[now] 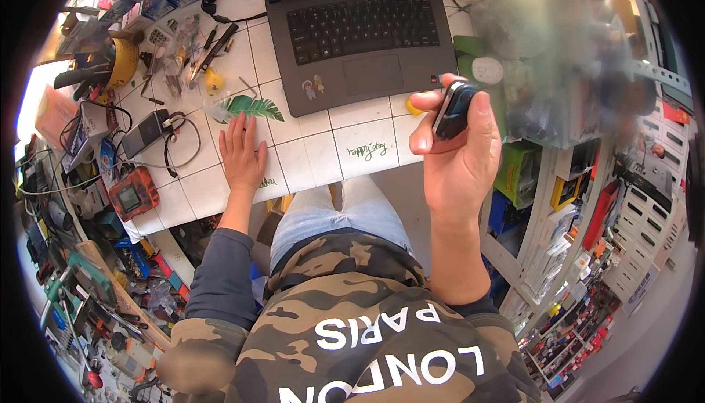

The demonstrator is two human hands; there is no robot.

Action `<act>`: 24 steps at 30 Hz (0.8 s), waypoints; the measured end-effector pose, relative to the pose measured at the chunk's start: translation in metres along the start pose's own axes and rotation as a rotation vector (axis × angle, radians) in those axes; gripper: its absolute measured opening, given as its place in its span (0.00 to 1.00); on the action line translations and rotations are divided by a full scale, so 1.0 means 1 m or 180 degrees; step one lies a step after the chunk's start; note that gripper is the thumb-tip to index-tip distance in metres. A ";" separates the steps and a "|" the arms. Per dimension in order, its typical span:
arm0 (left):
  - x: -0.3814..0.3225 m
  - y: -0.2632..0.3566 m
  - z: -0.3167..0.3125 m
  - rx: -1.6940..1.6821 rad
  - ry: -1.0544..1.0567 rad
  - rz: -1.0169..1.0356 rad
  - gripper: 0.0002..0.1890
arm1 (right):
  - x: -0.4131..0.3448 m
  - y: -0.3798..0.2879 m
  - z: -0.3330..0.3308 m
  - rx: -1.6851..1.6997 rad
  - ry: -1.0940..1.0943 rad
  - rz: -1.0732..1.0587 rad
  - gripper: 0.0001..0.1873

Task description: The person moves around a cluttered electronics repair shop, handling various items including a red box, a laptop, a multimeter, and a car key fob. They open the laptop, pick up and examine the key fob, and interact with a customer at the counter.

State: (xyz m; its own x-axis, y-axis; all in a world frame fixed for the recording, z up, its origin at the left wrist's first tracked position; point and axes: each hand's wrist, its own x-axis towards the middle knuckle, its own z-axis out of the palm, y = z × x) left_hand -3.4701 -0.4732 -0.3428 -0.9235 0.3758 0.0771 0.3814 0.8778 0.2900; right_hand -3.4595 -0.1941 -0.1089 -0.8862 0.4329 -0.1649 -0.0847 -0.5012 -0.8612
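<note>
Raised over the right front part of the table, my right hand (460, 149) grips a small black glossy device with a silver edge, possibly a key fob (456, 110), between thumb and fingers. My left hand (242, 152) lies palm down on the white tile-patterned table cover (308, 155), its fingers apart and nothing held, with the fingertips at a printed green leaf (256, 107). A dark laptop (369, 50) stands open behind and between the hands. A small yellow object (414, 106) shows partly behind my right hand.
At left are a black power bank (144, 134) with cables, an orange-red device with a small screen (133, 193), a yellow container of tools (124, 64), and a yellow bulb-shaped item (213, 81). A white mouse (487, 70) rests on a green mat at right, beside plastic bags and shelves.
</note>
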 end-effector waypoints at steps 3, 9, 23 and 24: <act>0.000 0.000 0.000 0.0007 0.0004 0.0018 0.30 | -0.006 -0.001 -0.004 -0.0231 0.0146 -0.0029 0.12; 0.000 0.000 0.000 0.0062 0.0011 0.0043 0.30 | -0.015 0.002 -0.009 -0.0473 0.0399 -0.0111 0.06; -0.001 -0.002 0.003 0.0110 0.0027 0.0041 0.30 | -0.017 0.004 -0.007 -0.0573 0.0405 -0.0156 0.05; -0.001 -0.002 0.003 0.0109 0.0024 0.0042 0.30 | -0.017 0.004 -0.007 -0.0594 0.0400 -0.0151 0.05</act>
State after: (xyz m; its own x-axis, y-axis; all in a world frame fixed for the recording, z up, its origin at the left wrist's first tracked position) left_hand -3.4698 -0.4745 -0.3468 -0.9186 0.3853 0.0880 0.3947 0.8825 0.2560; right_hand -3.4418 -0.1979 -0.1133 -0.8186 0.5485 -0.1705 -0.0290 -0.3359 -0.9414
